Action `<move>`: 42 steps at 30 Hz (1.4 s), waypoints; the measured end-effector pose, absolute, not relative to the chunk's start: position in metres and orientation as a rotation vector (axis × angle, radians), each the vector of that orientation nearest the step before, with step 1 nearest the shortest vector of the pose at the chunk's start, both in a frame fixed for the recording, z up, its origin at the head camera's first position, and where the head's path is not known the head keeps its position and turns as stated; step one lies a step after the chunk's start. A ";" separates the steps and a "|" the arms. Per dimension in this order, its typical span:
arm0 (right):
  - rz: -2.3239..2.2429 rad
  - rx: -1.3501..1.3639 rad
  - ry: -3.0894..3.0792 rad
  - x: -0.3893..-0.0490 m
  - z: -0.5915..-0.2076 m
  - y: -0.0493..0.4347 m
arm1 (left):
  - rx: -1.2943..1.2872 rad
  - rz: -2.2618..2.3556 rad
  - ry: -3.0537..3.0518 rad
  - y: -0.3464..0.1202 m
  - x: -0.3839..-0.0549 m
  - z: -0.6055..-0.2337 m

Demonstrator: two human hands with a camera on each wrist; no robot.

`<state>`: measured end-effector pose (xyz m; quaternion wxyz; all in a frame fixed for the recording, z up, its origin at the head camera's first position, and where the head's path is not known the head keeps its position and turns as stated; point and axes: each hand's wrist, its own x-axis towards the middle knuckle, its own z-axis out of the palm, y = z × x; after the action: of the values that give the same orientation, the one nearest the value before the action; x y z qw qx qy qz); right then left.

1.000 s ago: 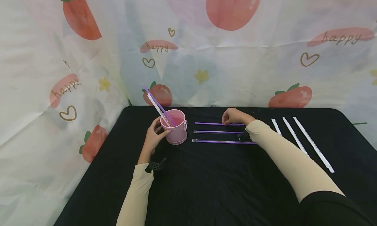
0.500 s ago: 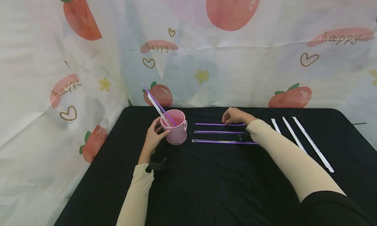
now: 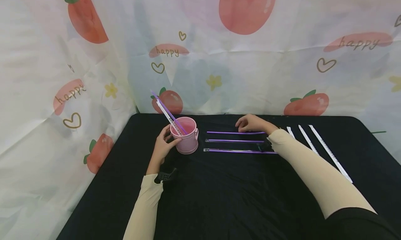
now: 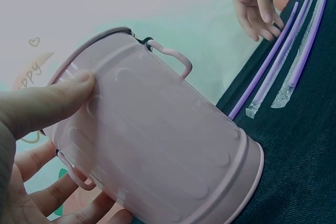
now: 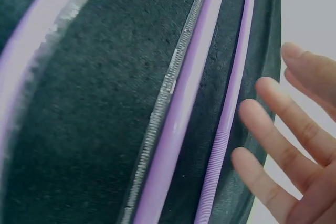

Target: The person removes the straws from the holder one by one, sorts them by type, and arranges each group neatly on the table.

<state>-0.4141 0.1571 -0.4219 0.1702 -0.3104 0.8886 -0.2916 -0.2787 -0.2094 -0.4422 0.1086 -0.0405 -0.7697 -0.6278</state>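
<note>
In the head view my left hand grips a pink pail with small side handles, thumb on the near wall and fingers round the far side. A purple straw and a white paper-wrapped straw lean to the left out of it. My right hand hovers beside the farthest of three purple straws, a bare one with a ribbed bend. Its fingers are spread and relaxed, with nothing between them in the right wrist view. The middle straw and nearest straw have clear wrappers.
Three white paper-wrapped straws lie slanted at the right, one outermost straw partly behind the right sleeve. A black cloth covers the table. Behind it hangs a printed backdrop.
My right hand's fingers have loosened from the farthest purple straw, and the forearm has shifted slightly right. That straw lies in the same place. My left hand and the pail stay put.
</note>
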 end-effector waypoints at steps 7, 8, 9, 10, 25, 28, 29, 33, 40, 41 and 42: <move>-0.987 -0.877 2.586 -0.406 -0.425 0.161 | -0.118 -1.855 -2.276 -0.211 -0.277 -0.442; -1.008 -0.871 2.595 -0.405 -0.426 0.161 | -0.115 -1.853 -2.278 -0.210 -0.277 -0.442; -1.032 -0.865 2.601 -0.405 -0.426 0.161 | -0.113 -1.851 -2.279 -0.210 -0.277 -0.442; -1.056 -0.860 2.603 -0.404 -0.426 0.161 | -0.114 -1.847 -2.282 -0.210 -0.277 -0.442; -1.336 -0.772 2.509 -0.393 -0.405 0.140 | -0.127 -1.851 -2.278 -0.209 -0.278 -0.441; -1.392 -0.762 2.483 -0.391 -0.397 0.130 | -0.121 -1.841 -2.292 -0.210 -0.278 -0.441; -1.412 -0.762 2.472 -0.391 -0.395 0.127 | -0.118 -1.837 -2.295 -0.210 -0.278 -0.441; -1.442 -0.778 2.460 -0.390 -0.387 0.114 | -0.121 -1.834 -2.290 -0.210 -0.278 -0.442; -1.451 -0.811 2.458 -0.383 -0.368 0.093 | -0.134 -1.885 -2.275 -0.209 -0.274 -0.434; -1.456 -0.814 2.454 -0.379 -0.363 0.090 | -0.134 -1.888 -2.279 -0.208 -0.272 -0.430; -1.465 -0.820 2.450 -0.379 -0.361 0.087 | -0.132 -1.891 -2.284 -0.207 -0.270 -0.427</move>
<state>-0.3786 0.0868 -0.3610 0.0856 -0.2750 0.8219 -0.4915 -0.2699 -0.2068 -0.4272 0.0865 -0.0443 -0.7665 -0.6348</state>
